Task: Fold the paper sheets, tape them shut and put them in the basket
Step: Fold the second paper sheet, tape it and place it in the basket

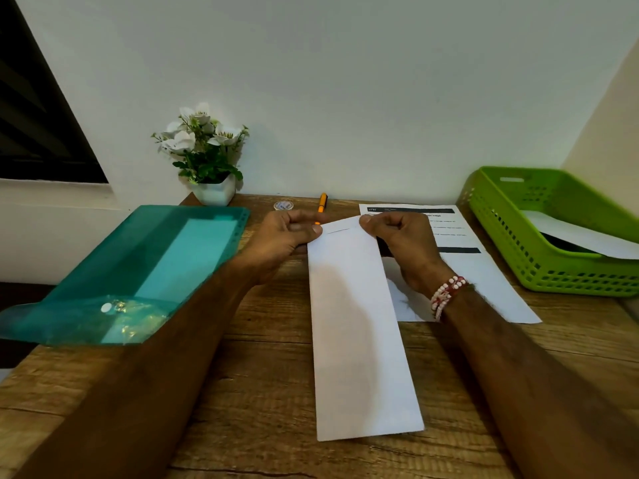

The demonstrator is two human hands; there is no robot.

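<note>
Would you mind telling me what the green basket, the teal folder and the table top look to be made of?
The green basket looks like moulded plastic, matt, with rows of punched slots in its walls. The teal folder seems thin translucent plastic film: glossy, and a paler sheet shows through. The table top shows brown wood grain; solid wood or laminate, I cannot tell.
</note>
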